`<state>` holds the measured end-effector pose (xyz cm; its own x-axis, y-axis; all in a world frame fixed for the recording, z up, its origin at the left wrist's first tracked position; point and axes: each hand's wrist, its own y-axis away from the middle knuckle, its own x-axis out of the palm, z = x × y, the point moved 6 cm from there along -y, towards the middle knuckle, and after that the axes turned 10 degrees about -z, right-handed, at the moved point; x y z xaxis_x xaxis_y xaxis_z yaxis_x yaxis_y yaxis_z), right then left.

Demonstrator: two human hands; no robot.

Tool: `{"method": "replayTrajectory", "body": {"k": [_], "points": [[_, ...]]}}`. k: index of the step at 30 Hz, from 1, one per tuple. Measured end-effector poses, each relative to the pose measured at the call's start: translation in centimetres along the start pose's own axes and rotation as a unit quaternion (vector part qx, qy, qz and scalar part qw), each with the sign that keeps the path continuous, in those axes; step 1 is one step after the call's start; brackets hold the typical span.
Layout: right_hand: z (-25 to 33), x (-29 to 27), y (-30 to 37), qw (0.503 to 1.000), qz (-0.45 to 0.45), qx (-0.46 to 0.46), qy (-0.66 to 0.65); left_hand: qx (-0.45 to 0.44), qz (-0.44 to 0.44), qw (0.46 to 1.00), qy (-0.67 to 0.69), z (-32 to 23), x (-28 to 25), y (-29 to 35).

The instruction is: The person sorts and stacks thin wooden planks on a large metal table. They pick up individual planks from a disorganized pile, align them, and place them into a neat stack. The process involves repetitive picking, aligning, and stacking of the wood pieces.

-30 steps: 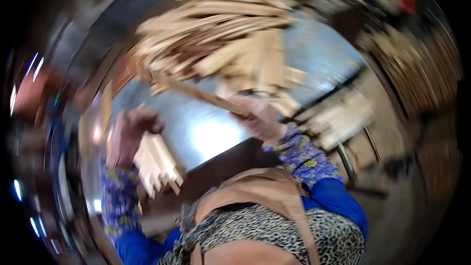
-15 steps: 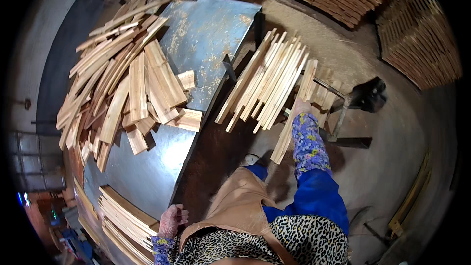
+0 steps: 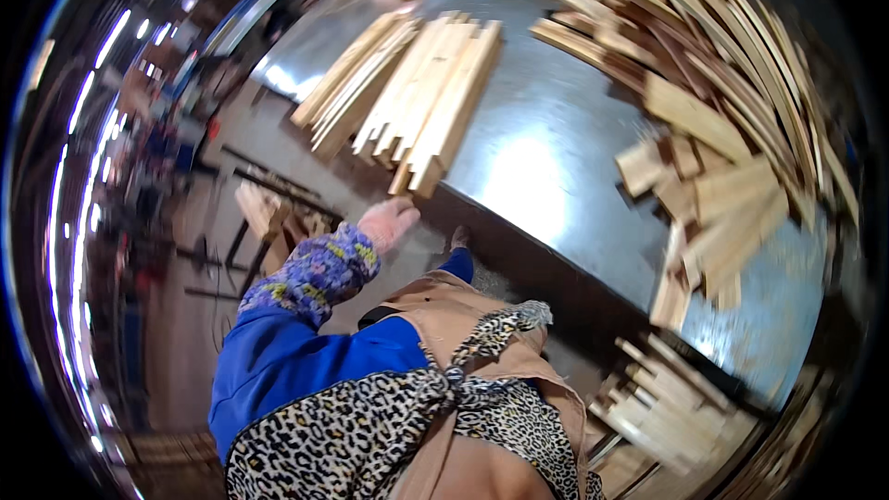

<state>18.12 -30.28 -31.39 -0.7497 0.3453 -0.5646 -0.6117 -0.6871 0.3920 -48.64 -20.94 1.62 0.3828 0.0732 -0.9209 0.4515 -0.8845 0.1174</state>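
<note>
My left hand (image 3: pixel 389 221), in a pinkish glove and a floral sleeve, is just below the near ends of a stack of pale wooden strips (image 3: pixel 435 83). Its fingers look loosely stretched and apart, holding nothing that I can see; motion blurs them slightly. The strips lie side by side on the metal table with uneven ends, some jutting past the table's edge. To their left lies a second bundle of strips (image 3: pixel 356 79). My right hand is out of view.
A grey metal table (image 3: pixel 593 259) runs diagonally ahead. Loose boards (image 3: pixel 732 213) are heaped on its right side. More strips (image 3: pixel 662 407) rest on a stand at the lower right. Wood pieces (image 3: pixel 264 213) sit in a dark metal frame left of my arm.
My view has swung left, bringing the strip stacks to the front. My left hand has moved up to their near ends. My right hand, which was on a wooden strip, has left view.
</note>
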Motion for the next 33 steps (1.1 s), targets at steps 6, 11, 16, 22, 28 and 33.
{"method": "replayTrajectory", "body": {"k": [6,11,16,22,28,33], "points": [[16.0,13.4,8.9,0.935,0.349,-0.033,0.053,-0.219,-0.312,0.923,-0.053,20.5,-6.8,-0.7],[34.4,24.5,15.3,0.896,0.433,-0.098,0.028,-0.319,-0.285,0.902,0.066,34.3,-8.2,-12.8],[49.1,38.6,19.7,0.934,0.316,-0.102,-0.132,-0.277,-0.175,0.836,0.439,36.1,-6.0,-19.8],[51.9,47.7,15.7,0.965,0.25,-0.02,-0.082,-0.23,0.103,0.924,0.287,24.4,-3.1,-13.0],[60.6,53.0,15.1,0.928,0.359,-0.1,-0.018,-0.061,-0.03,0.99,0.127,24.2,-4.9,-34.1],[62.8,54.9,15.4,0.908,0.359,-0.19,-0.1,-0.07,0.048,0.849,0.522,17.4,1.5,-38.5]]}}
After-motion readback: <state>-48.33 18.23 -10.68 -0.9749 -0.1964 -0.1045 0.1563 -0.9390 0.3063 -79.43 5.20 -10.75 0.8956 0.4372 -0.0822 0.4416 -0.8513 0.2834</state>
